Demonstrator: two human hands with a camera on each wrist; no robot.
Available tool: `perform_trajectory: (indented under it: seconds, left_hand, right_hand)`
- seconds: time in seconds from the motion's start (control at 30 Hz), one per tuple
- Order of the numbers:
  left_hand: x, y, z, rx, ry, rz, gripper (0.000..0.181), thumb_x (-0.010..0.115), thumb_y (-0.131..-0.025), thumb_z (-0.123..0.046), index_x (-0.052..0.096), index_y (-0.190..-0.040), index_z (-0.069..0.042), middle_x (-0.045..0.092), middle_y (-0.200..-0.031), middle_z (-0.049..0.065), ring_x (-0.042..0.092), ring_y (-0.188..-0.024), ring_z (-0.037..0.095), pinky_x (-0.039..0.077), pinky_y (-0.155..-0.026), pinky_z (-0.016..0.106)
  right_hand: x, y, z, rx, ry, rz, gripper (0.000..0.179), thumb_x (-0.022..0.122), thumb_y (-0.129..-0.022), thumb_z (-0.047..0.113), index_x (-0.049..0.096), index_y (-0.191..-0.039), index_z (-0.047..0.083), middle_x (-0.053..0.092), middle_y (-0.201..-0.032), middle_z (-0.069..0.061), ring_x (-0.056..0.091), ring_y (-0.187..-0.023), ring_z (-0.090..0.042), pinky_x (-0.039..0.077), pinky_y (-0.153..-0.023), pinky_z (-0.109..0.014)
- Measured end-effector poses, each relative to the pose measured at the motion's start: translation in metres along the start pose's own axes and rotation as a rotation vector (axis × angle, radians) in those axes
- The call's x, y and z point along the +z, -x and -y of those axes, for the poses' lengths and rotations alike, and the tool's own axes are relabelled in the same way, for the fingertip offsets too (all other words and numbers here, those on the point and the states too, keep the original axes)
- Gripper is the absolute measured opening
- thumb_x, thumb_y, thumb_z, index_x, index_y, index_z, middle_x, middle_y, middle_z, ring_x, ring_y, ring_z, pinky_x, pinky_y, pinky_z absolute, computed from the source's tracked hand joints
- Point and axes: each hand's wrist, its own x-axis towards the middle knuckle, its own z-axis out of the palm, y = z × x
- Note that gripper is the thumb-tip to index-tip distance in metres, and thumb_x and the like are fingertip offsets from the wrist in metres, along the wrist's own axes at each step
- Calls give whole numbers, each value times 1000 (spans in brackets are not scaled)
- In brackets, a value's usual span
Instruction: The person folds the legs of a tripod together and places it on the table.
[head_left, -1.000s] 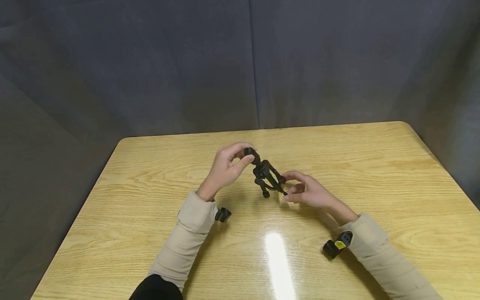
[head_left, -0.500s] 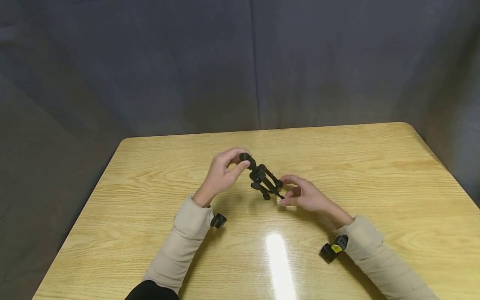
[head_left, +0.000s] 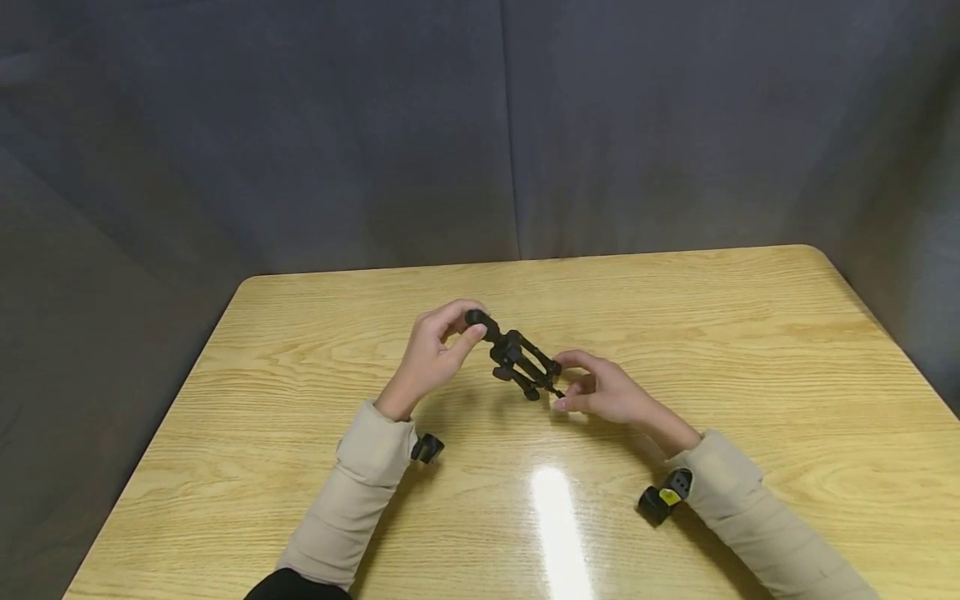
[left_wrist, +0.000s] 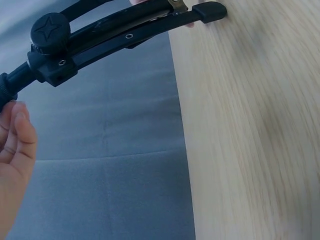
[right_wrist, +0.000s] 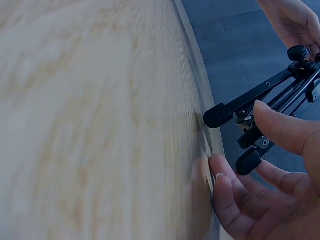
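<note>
A small black tabletop tripod (head_left: 508,350) is tilted above the table, its top end to the left and its legs pointing down to the right. My left hand (head_left: 431,358) grips the top end between thumb and fingers. In the left wrist view a round knob (left_wrist: 50,33) with a star mark sits at the leg joint. My right hand (head_left: 603,393) is at the foot end, its thumb and fingers around the leg tips. The right wrist view shows the thumb over one leg and the fingers beneath a rubber foot (right_wrist: 249,160); another foot (right_wrist: 218,116) points toward the table.
The wood-grain table (head_left: 300,467) has a bright light reflection near its front middle. A dark grey curtain (head_left: 375,150) stands behind its far edge. Black wrist cameras are strapped at the left cuff (head_left: 378,437) and the right cuff (head_left: 720,475).
Both hands have shifted left and slightly toward the person with the tripod, the left hand more so. The tripod's legs appear closer together than a second ago.
</note>
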Motion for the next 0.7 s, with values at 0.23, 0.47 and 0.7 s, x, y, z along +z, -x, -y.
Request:
perform_trajectory:
  seconds: [0.23, 0.47, 0.7]
  left_hand:
    - [-3, 2, -1, -4, -48, 9, 13, 56, -85, 9, 58, -97, 12, 54, -70, 16, 43, -59, 16, 42, -60, 32]
    - [-5, 6, -1, -39, -61, -9, 14, 56, -86, 7, 58, -99, 13, 56, -72, 17, 43, -59, 16, 39, -55, 30]
    - [-9, 10, 2, -60, -53, -5, 15, 55, -87, 7, 57, -100, 13, 55, -71, 18, 46, -59, 17, 40, -56, 27]
  right_hand:
    - [-1, 0, 2, 12, 8, 1, 61, 70, -78, 4, 40, -131, -3, 43, -126, -25, 60, -77, -20, 49, -59, -30]
    - [-1, -1, 2, 18, 23, -7, 62, 71, -78, 6, 40, -131, -3, 53, -109, -22, 59, -79, -21, 51, -64, -31]
    - [-1, -1, 6, 75, 58, -40, 42, 73, -77, 15, 53, -107, -6, 61, -88, -12, 58, -74, -23, 47, -62, -32]
